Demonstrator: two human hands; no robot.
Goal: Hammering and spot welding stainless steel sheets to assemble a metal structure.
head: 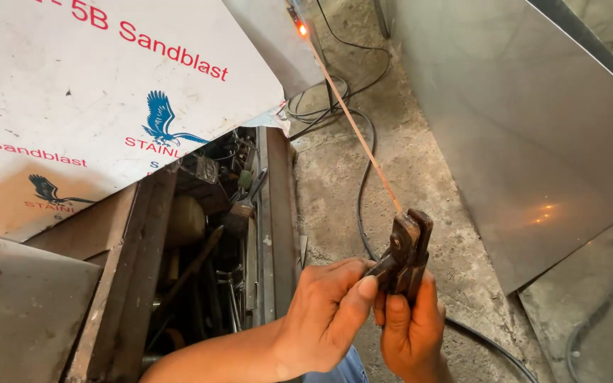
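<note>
My right hand (411,328) grips the handle of a dark, worn welding electrode holder (407,248) at the lower middle. My left hand (324,312) presses against the holder's lever from the left, thumb on it. A thin welding rod (352,120) is clamped in the holder's jaws and slants up to the left. Its far tip (301,29) glows orange beside a grey metal sheet.
A white film-covered steel sheet (94,92) with red print and blue bird marks lies over a rusty tool box (207,248) full of tools. Black cables (363,191) trail over the concrete floor. A large steel sheet (533,135) stands at the right.
</note>
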